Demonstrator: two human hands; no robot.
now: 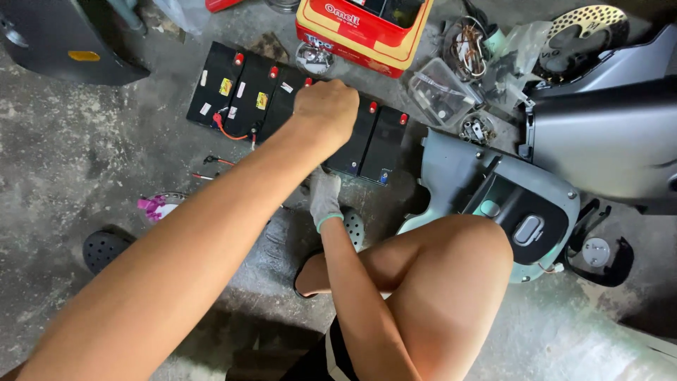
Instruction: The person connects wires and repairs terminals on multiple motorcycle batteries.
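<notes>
Row of black batteries (296, 113) laid on concrete floor (77, 162). Left hand (326, 109) clenched over middle battery's top; gloved right hand (324, 197) rested at near edge — grip unclear. One orange lead (229, 132) fitted on left pair — other terminals seen bare.

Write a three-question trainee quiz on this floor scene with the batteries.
1. True or false: the left hand rests as a fist on the row of black batteries.
2. Which hand wears a grey glove?
3. What colour is the open box behind the batteries: A red and yellow, B blue, C white?

Key: 1 true. 2 the right hand. 3 A.
</notes>
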